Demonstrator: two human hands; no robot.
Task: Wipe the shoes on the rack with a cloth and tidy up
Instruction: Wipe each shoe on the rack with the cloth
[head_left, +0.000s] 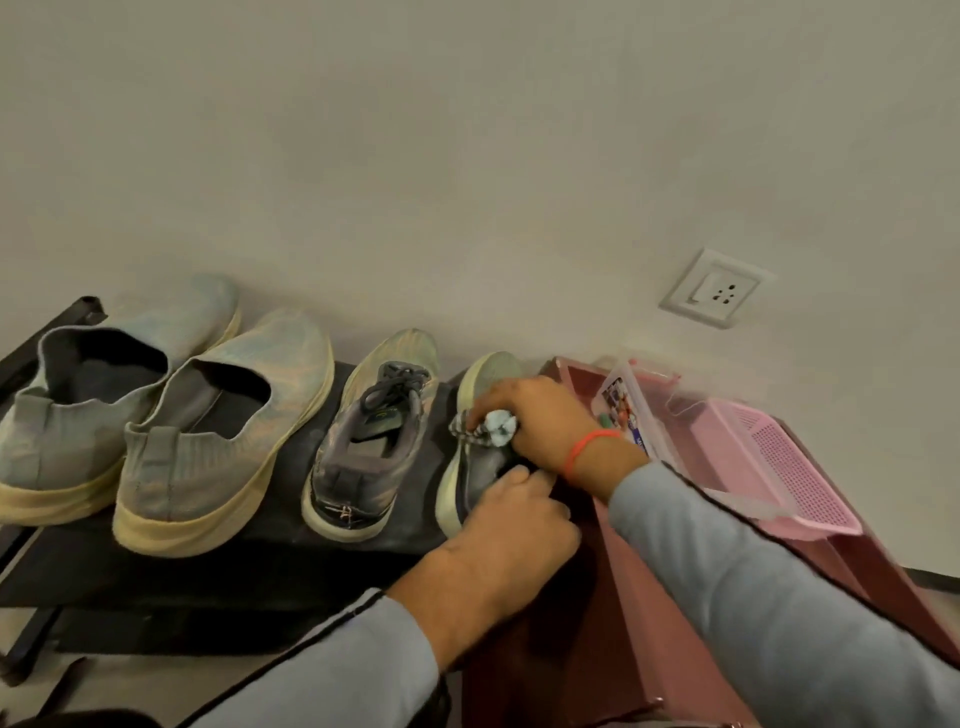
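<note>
Rightmost sneaker (470, 467) on the black rack (270, 561) is being steadied at the heel by the left hand (511, 525), fingers curled round it. A bunched cloth (485, 428) is being gripped by the right hand (540, 421) and pressed against the shoe's upper.

Four grey shoes (358, 436) on black rack (270, 551), bunched cloth (488, 428) atop rightmost.

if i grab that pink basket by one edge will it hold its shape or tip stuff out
The pink basket looks like thin perforated plastic, so it is probably light and may flex somewhat. It already sits tilted on the reddish cabinet, so lifting one edge could slide it or tip it further. Whether anything is inside it cannot be seen.
</note>
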